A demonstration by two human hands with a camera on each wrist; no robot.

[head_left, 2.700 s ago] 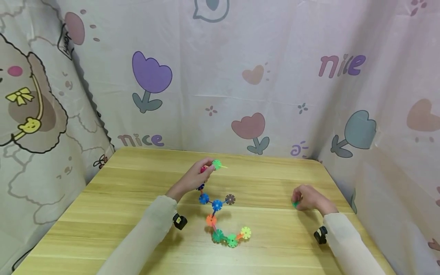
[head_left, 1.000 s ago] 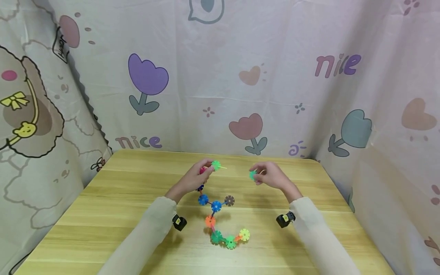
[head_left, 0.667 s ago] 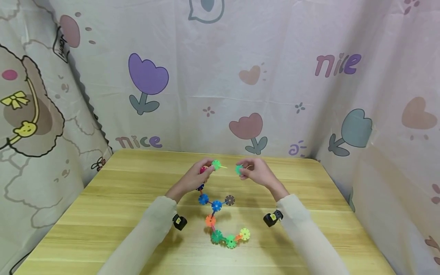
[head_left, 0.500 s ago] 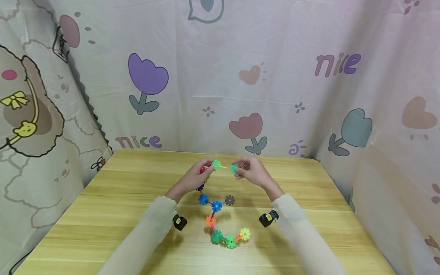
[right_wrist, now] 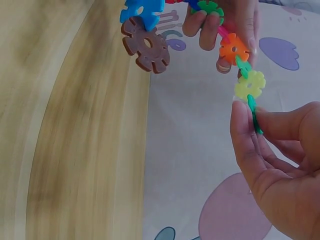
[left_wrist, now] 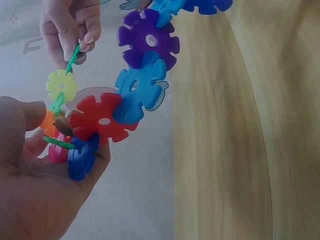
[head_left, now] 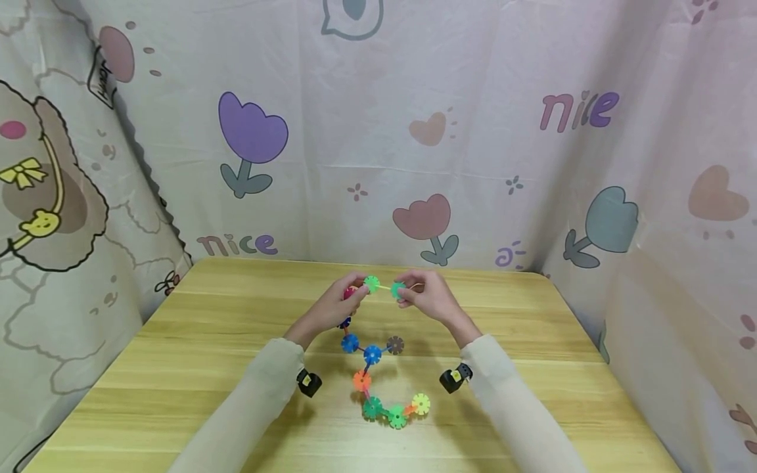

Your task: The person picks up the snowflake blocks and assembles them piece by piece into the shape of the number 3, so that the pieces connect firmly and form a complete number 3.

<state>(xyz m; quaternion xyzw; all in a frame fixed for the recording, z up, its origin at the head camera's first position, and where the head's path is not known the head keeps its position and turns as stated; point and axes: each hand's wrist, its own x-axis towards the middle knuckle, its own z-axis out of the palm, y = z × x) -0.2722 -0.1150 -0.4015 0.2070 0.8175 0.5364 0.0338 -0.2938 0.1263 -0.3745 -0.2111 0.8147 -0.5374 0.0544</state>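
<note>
My left hand (head_left: 328, 307) grips a chain of slotted plastic snowflake discs, with thumb and fingers around its upper part near an orange disc (right_wrist: 234, 49). Beyond that hand, a yellow disc (right_wrist: 250, 85) sticks out edge-on in the head view, joined to a small green one. My right hand (head_left: 434, 299) pinches a single green snowflake disc (right_wrist: 253, 115) between thumb and fingers, its edge right at the yellow disc's rim. Below the left hand the chain runs down through blue discs (head_left: 372, 355), with a brown disc (head_left: 395, 345) branching off to the right.
The chain's lower end curves past an orange disc (head_left: 362, 380) and green discs (head_left: 397, 416) to a yellow disc (head_left: 421, 404), close over the wooden table (head_left: 225, 394). A printed curtain (head_left: 331, 131) stands behind the table and along both sides.
My right hand picked up the green disc at the table's right side and carried it left to the chain's yellow disc. The left hand has stayed nearly still with the chain.
</note>
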